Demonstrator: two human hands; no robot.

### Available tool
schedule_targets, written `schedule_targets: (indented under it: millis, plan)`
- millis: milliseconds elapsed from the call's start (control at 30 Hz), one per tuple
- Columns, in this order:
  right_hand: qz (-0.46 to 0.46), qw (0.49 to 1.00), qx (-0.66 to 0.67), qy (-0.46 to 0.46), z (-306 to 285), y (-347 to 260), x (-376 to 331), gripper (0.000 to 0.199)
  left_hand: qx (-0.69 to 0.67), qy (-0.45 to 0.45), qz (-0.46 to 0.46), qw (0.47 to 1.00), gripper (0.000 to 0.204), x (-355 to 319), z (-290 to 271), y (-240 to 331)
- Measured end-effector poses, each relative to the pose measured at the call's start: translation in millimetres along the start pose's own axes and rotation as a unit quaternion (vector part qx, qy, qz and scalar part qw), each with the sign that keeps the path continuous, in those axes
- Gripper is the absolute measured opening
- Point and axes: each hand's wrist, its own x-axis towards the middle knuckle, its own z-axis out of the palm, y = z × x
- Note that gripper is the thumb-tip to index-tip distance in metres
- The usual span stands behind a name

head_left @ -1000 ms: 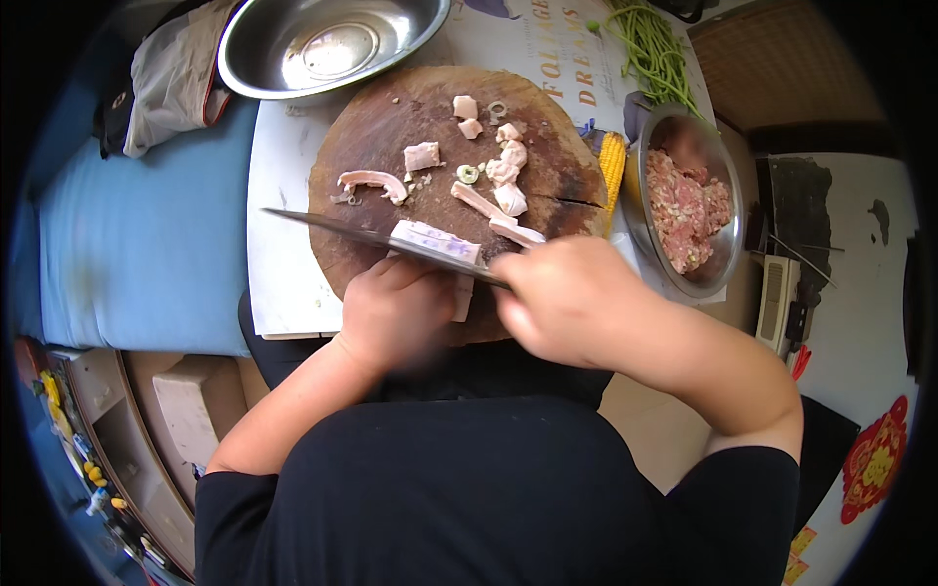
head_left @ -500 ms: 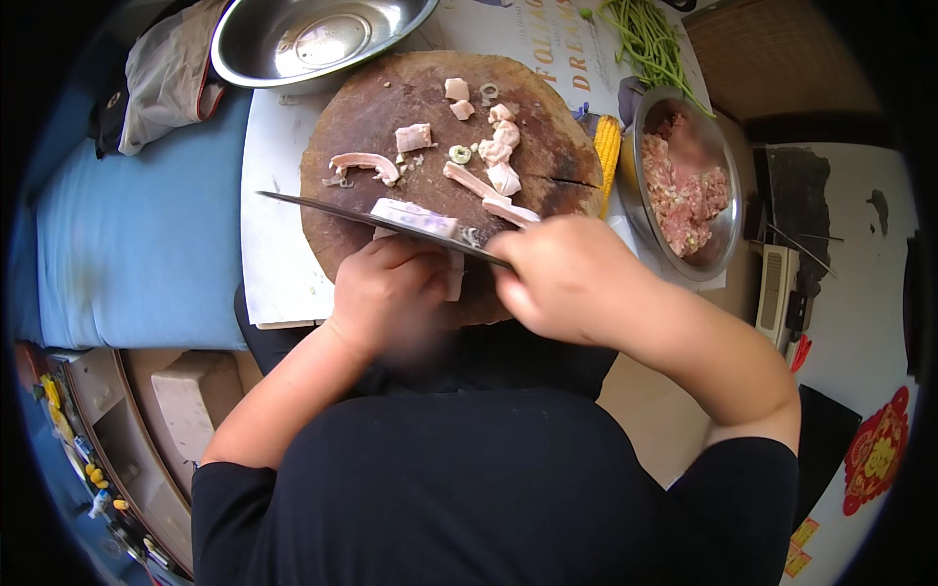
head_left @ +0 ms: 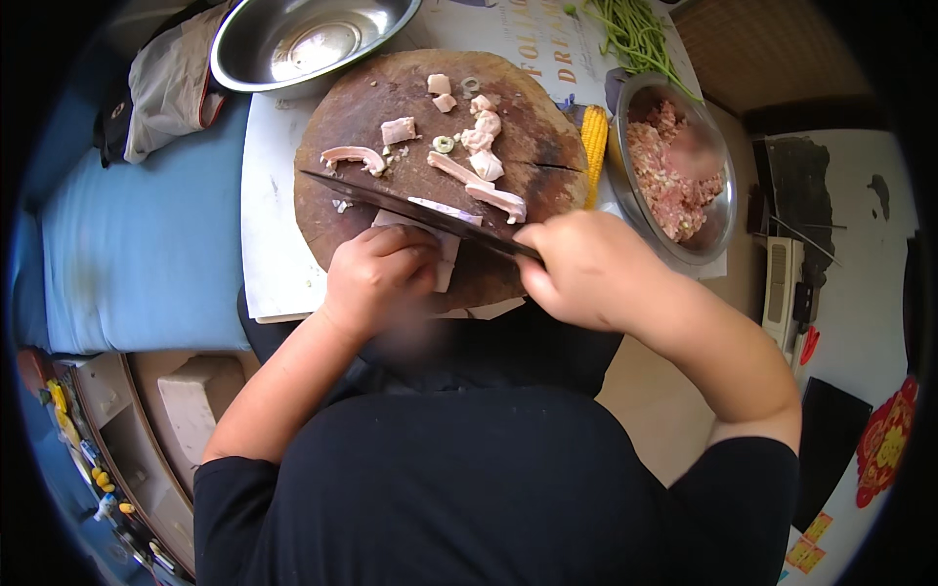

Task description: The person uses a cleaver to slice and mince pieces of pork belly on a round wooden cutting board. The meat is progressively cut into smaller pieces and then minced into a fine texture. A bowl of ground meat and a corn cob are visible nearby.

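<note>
Pale meat slab (head_left: 450, 246) lies on the near part of the round board (head_left: 532, 112), the left hand (head_left: 381, 269) bunched upon it; the right hand (head_left: 581, 269) clasps one knife (head_left: 362, 193). Curling fingertips behind the blade seems wise. Right of the board: one corncob (head_left: 594, 146), one mince bowl (head_left: 707, 230); beyond it, one steel bowl (head_left: 256, 61).

The knife (head_left: 391, 203) partly hides the pale slab (head_left: 447, 248); the basin (head_left: 252, 51) is cropped.

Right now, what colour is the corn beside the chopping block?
The corn is yellow, clearest in the head view.
</note>
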Motion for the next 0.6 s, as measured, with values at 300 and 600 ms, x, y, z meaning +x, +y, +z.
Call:
schedule_targets:
  millis: [300,600]
  plan:
    - [-0.002,0.989,0.104,0.103,-7,5,-29,0.022,0.061,0.089,0.050,0.993,0.018,-14,-9,10]
    - [-0.058,0.994,0.008,0.095,2,-13,-21,0.014,0.085,0.135,0.018,0.987,0.017,-17,2,3]
